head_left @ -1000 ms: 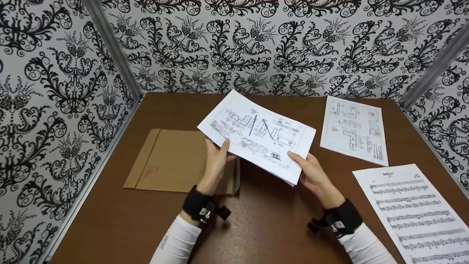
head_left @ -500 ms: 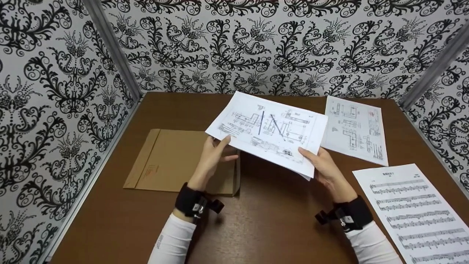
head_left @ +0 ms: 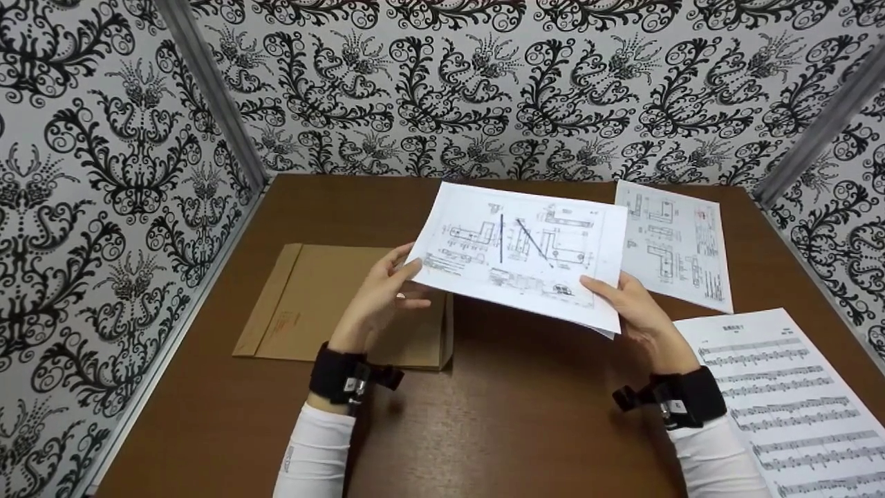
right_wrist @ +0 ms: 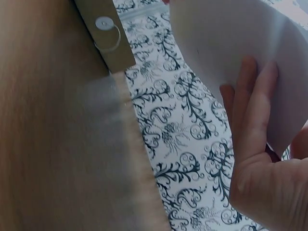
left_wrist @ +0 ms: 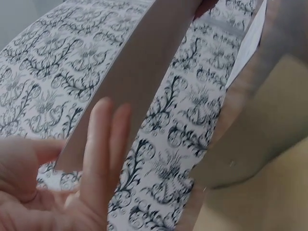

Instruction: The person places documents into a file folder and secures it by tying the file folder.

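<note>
Several sheets of paper (head_left: pixel 511 256) printed with technical drawings are held up over the brown table, two dark pen strokes across the top one. My left hand (head_left: pixel 379 294) pinches their left corner, thumb on top; the left wrist view shows its fingers (left_wrist: pixel 98 144) under the papers' blank underside (left_wrist: pixel 139 67). At the lower right corner, my right hand (head_left: pixel 643 315) grips the sheets with its thumb on the print. Its fingers (right_wrist: pixel 260 106) support them from below in the right wrist view. A lower sheet peeks out slightly at that corner.
A brown envelope (head_left: pixel 339 304) lies on the table (head_left: pixel 477 415) at left; its string-and-button closure (right_wrist: pixel 106 24) shows in the right wrist view. Another drawing sheet (head_left: pixel 677 256) lies at the back right, with sheet music (head_left: pixel 788 387) nearer. Patterned walls (head_left: pixel 449 90) bound the table.
Both hands have carried the papers to the right, and the stack has turned to lie more level. The hands have spread apart, the left moving left and the right moving right.
</note>
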### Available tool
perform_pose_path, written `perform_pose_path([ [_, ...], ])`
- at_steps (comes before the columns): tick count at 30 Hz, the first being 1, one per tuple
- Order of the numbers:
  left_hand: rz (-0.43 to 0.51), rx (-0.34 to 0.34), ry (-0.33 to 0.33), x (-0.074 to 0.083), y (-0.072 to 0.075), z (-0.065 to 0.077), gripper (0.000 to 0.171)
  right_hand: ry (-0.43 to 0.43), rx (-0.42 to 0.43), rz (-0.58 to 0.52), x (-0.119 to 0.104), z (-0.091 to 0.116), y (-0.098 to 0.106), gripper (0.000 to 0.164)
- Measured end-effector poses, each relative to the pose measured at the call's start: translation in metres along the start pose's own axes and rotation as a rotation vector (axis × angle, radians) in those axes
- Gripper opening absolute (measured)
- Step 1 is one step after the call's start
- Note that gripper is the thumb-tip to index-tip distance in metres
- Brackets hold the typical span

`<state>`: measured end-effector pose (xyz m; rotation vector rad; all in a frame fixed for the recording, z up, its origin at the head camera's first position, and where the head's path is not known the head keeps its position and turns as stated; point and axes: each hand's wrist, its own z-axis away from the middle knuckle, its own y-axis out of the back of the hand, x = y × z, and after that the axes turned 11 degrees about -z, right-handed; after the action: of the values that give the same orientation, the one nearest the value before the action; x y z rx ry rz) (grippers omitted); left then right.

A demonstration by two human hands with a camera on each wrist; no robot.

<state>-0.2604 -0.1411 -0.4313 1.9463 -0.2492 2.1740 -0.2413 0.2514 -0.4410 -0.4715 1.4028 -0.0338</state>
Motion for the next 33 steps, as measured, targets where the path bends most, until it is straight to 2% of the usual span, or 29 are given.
perform_pose_path([
  [4,-0.113,-0.12,-0.014,0.001,0.008,0.003,0.052,-0.008,-0.086,-0.002,-0.003,0.002,0.008,0.024],
  [7,-0.17,-0.157,-0.028,0.0,0.011,0.004,0.052,-0.019,-0.135,-0.006,-0.004,0.003,0.012,0.025],
  [12,-0.22,-0.138,-0.036,0.0,0.012,0.003,0.052,-0.033,-0.152,0.008,-0.003,0.003,0.015,0.023],
  [19,-0.253,-0.102,0.013,-0.001,0.014,0.005,0.051,-0.054,-0.158,0.063,-0.003,0.002,0.017,0.022],
  [25,-0.317,-0.092,0.033,-0.005,0.014,0.004,0.051,-0.059,-0.168,0.082,-0.003,0.002,0.019,0.023],
  [33,-0.398,-0.118,0.054,-0.008,0.013,0.005,0.052,-0.069,-0.229,0.094,-0.002,0.001,0.023,0.025],
])
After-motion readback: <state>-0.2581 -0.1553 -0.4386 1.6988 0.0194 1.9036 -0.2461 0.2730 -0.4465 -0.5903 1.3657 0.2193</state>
